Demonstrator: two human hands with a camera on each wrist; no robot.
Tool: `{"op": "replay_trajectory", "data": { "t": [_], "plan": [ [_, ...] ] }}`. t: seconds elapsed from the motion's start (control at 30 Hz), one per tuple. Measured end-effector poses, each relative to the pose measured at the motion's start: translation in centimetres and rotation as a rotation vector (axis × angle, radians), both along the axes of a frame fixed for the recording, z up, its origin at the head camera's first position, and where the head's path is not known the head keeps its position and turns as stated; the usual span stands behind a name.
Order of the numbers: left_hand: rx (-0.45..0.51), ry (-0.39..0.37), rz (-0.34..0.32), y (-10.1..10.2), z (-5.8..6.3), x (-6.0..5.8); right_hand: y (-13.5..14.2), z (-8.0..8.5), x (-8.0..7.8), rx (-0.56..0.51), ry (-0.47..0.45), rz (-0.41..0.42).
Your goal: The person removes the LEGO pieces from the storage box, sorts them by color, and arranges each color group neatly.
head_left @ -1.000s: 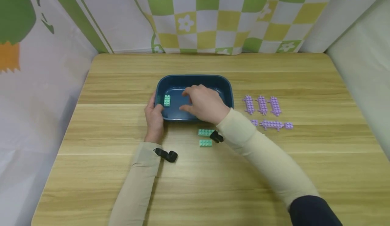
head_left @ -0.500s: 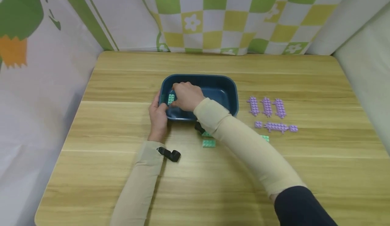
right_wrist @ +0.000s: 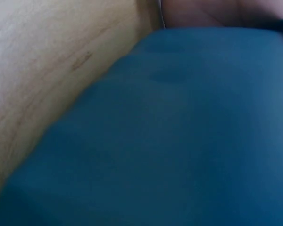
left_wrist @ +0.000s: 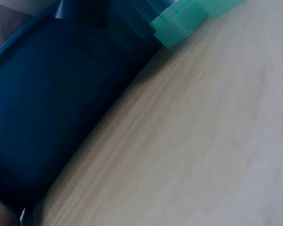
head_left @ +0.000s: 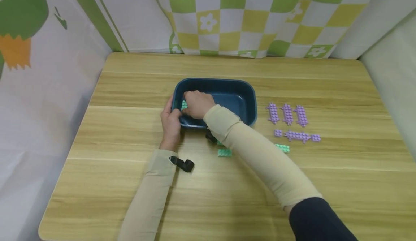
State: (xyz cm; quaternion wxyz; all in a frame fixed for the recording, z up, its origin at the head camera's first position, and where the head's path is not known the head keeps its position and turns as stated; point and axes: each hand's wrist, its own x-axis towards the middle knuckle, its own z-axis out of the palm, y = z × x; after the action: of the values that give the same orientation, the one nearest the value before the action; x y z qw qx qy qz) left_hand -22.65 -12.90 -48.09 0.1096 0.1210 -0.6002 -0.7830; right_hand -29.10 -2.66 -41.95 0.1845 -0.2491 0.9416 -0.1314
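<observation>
In the head view a dark blue rectangular tub (head_left: 238, 105) stands on the table. My left hand (head_left: 170, 127) holds its left side, thumb at the rim and fingers along the outside wall. Inside, at the left end, lies a light green building brick (head_left: 184, 104). My right hand (head_left: 199, 104) reaches into the tub and pinches that brick between thumb and forefinger; the hand covers part of it. Both wrist views are mostly filled by the tub's outer wall (left_wrist: 52, 94), with part of the right hand (right_wrist: 203, 12) above the rim in the right wrist view.
A green brick (head_left: 225, 153) lies in front of the tub, another (head_left: 219, 143) is mostly behind the right wrist camera, and a third (head_left: 282, 148) lies beside the right forearm. Several purple brick pieces (head_left: 287, 114) sit right of the tub. A checked cloth (head_left: 232, 17) hangs behind the table.
My right hand has moved left within the tub, from its middle to the green brick, and its fingers have closed around it. The left hand keeps its hold. The head view has shifted slightly.
</observation>
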Motion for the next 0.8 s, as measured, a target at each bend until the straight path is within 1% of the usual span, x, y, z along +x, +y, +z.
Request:
{"op": "replay_trajectory", "data": {
  "t": [0.27,0.4,0.63,0.8],
  "plan": [
    [-0.015,0.003,-0.004,0.0,0.0,-0.1,0.0,0.0,0.1,0.024,-0.01,0.034],
    [-0.017,0.004,-0.012,0.0,0.0,-0.1,0.2,-0.1,0.1,0.033,-0.021,0.038],
    [-0.019,-0.003,-0.007,-0.1,-0.1,0.0,0.6,-0.4,-0.1,0.049,0.012,0.005],
    [-0.033,-0.005,0.003,-0.1,-0.2,-0.1,1.5,-0.3,-0.2,0.043,0.01,-0.017]
  ]
}}
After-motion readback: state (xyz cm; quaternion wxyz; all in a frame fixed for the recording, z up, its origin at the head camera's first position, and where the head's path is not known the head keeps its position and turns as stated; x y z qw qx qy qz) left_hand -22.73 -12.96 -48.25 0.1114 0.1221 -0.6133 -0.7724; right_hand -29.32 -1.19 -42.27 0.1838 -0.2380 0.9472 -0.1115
